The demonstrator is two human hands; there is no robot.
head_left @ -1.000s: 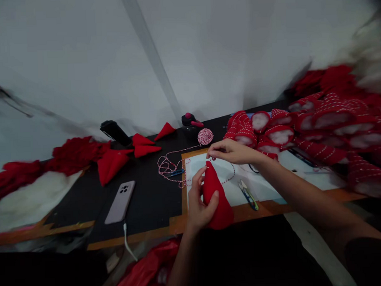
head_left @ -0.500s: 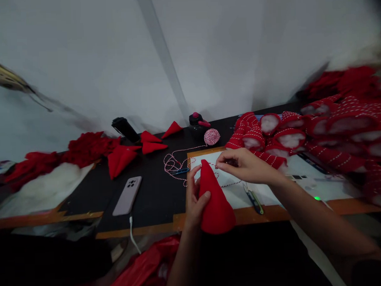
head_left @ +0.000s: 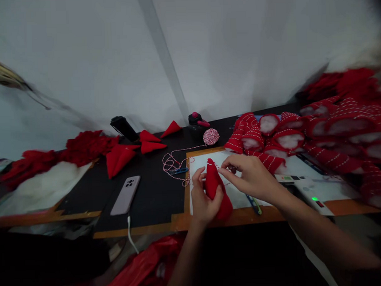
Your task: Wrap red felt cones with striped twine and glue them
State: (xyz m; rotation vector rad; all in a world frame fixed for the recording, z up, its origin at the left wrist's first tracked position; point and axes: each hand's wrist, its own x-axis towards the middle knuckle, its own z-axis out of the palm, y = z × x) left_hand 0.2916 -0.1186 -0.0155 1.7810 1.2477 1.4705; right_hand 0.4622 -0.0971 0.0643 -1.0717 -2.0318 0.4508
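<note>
A red felt cone (head_left: 214, 175), its tip pointing up, is held in my left hand (head_left: 205, 201), with the thumb across its front and the fingers curled behind. Small white marks of the red-and-white string (head_left: 170, 162) show near the cone's tip. Just right of the cone, my right hand (head_left: 249, 174) is pinched on the string; its fingertips are close to the felt, and whether a needle is in them is too small to tell. More string lies in loose loops left of the hands and leads to a ball (head_left: 211, 136).
A white board (head_left: 239, 199) lies beneath the hands, with a snipper (head_left: 254, 204) on it. Stuffed red cones with white stitching (head_left: 290, 137) are heaped at right. Left are plain red cones (head_left: 119, 160), a phone (head_left: 126, 196), white stuffing (head_left: 51, 181) and a black bottle (head_left: 124, 128).
My left hand has turned the cone, which now stands slightly farther right with stitch marks showing near its tip. My right hand has moved slightly right and down, its fingertips beside the cone.
</note>
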